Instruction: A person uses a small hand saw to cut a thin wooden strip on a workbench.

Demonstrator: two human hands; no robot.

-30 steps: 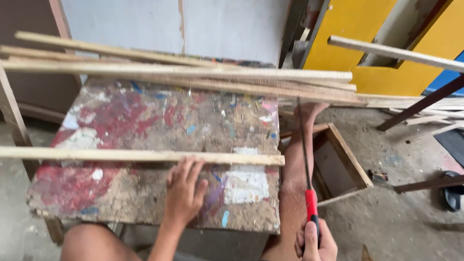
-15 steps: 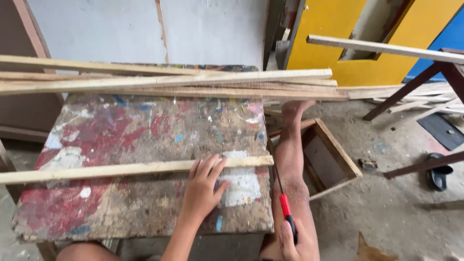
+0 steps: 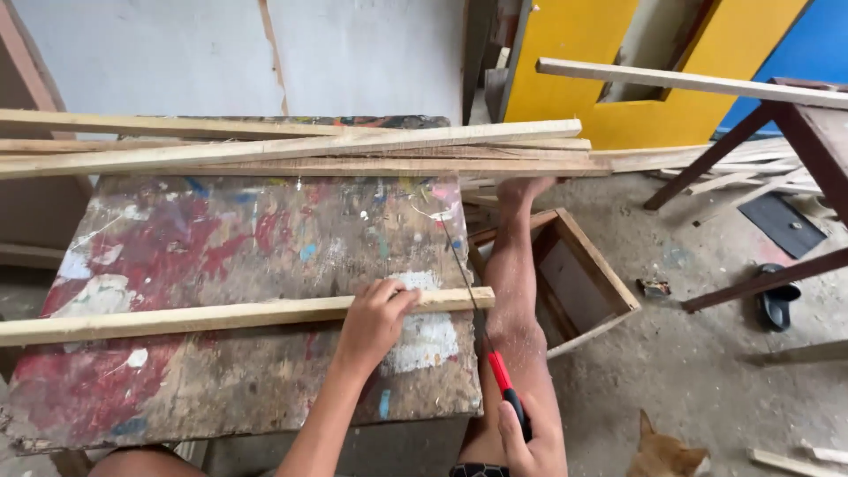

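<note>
Head view, near to far: the right hand (image 3: 528,437) grips the red-and-black handle of a saw (image 3: 484,336), whose thin blade runs up and away to cross the strip (image 3: 221,315) close to its right end. The left hand (image 3: 373,322) lies closed over the strip just left of the blade, fingers curled over its top and pressing it flat on the paint-stained bench (image 3: 256,238). The strip lies across the bench, its short right end reaching the bench edge beside the person's leg (image 3: 517,291). For a clean cut, judgement suggests keeping the holding hand firm and near the blade but clear of it, the blade square to the strip, and the strokes long and light so the thin blade does not bow. Beyond the leg, an open wooden box (image 3: 583,283) stands on the dusty floor. At the far edge of the bench, several long laths (image 3: 300,150) are stacked; yellow panels (image 3: 574,62) stand behind
</note>
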